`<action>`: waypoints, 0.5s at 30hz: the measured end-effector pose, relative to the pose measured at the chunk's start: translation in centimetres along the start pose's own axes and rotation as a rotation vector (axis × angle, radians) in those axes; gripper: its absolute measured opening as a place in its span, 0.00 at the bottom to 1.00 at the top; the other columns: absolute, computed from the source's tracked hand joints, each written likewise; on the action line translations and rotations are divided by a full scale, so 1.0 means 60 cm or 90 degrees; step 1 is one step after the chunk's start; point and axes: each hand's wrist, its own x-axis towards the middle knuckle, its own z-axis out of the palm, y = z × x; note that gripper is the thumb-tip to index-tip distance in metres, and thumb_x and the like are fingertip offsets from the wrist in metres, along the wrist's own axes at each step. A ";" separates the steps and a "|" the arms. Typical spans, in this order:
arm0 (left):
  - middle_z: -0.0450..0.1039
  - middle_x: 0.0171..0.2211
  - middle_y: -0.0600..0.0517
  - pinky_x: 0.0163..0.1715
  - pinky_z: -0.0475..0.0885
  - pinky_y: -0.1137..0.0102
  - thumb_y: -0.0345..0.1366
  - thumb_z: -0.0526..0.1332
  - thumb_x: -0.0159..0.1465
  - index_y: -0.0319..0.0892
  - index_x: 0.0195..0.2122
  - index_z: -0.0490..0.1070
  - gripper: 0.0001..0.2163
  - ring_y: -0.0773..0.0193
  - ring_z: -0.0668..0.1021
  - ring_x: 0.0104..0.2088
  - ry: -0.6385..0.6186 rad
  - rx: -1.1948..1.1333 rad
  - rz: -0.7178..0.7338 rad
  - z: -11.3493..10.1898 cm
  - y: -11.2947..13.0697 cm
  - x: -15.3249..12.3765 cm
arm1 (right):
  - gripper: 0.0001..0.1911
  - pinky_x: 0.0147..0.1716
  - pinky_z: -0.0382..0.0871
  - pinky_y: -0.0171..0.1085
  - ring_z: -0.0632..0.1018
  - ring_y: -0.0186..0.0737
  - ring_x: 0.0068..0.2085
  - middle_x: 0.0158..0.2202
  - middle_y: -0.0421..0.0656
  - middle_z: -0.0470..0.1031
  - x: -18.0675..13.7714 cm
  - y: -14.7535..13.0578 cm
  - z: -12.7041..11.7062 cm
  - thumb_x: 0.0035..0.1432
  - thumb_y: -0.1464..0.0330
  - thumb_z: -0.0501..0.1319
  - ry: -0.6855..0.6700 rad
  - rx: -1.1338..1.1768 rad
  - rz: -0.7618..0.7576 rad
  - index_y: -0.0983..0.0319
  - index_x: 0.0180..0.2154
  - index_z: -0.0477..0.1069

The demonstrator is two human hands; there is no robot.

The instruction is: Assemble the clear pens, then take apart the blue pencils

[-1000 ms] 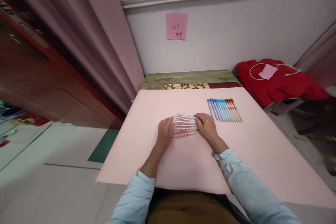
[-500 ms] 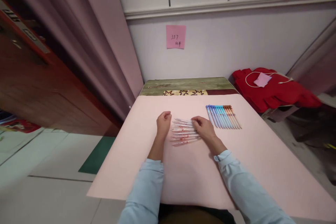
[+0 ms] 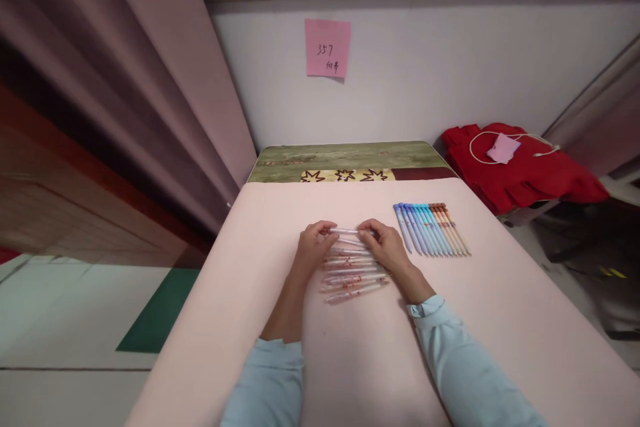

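Several clear pens with red markings [image 3: 353,273] lie side by side on the pink table cover [image 3: 500,307] in front of me. My left hand [image 3: 311,249] and my right hand [image 3: 384,247] each pinch one end of the farthest clear pen [image 3: 349,231], holding it crosswise just above the row. To the right lies a neat row of blue and orange pens [image 3: 433,228], untouched.
A green patterned table edge [image 3: 345,159] shows beyond the pink cover. A pink note [image 3: 327,48] hangs on the wall. Red cloth with a white cable [image 3: 520,163] lies at the right. A curtain [image 3: 150,80] hangs at the left.
Both hands left the sides of the clear pen row and closed on the ends of the farthest pen. The camera shifted closer and to the left.
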 end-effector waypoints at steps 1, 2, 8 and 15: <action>0.73 0.29 0.53 0.32 0.68 0.71 0.37 0.67 0.55 0.43 0.39 0.78 0.11 0.65 0.73 0.30 -0.007 -0.051 -0.021 0.001 0.000 0.003 | 0.10 0.32 0.64 0.35 0.74 0.39 0.32 0.32 0.40 0.78 0.001 0.003 0.002 0.60 0.62 0.59 0.004 0.030 -0.009 0.58 0.38 0.77; 0.72 0.27 0.55 0.28 0.66 0.73 0.38 0.67 0.55 0.42 0.37 0.78 0.10 0.67 0.71 0.27 -0.012 -0.098 -0.041 0.002 0.001 0.005 | 0.11 0.34 0.65 0.36 0.75 0.39 0.33 0.34 0.41 0.79 0.002 0.005 0.003 0.60 0.61 0.59 0.009 0.061 -0.014 0.58 0.38 0.77; 0.69 0.24 0.57 0.25 0.61 0.76 0.38 0.68 0.55 0.40 0.34 0.75 0.09 0.71 0.68 0.24 0.019 -0.231 -0.076 0.005 0.001 0.009 | 0.17 0.27 0.61 0.34 0.69 0.36 0.27 0.28 0.39 0.74 0.006 0.018 0.001 0.53 0.58 0.67 -0.012 0.257 0.081 0.60 0.43 0.75; 0.65 0.19 0.58 0.21 0.60 0.76 0.38 0.68 0.57 0.40 0.35 0.75 0.09 0.72 0.66 0.20 0.014 -0.231 -0.052 0.010 0.002 0.007 | 0.14 0.25 0.58 0.33 0.66 0.34 0.26 0.26 0.37 0.70 0.005 0.016 -0.005 0.56 0.57 0.65 -0.014 0.270 0.092 0.60 0.37 0.74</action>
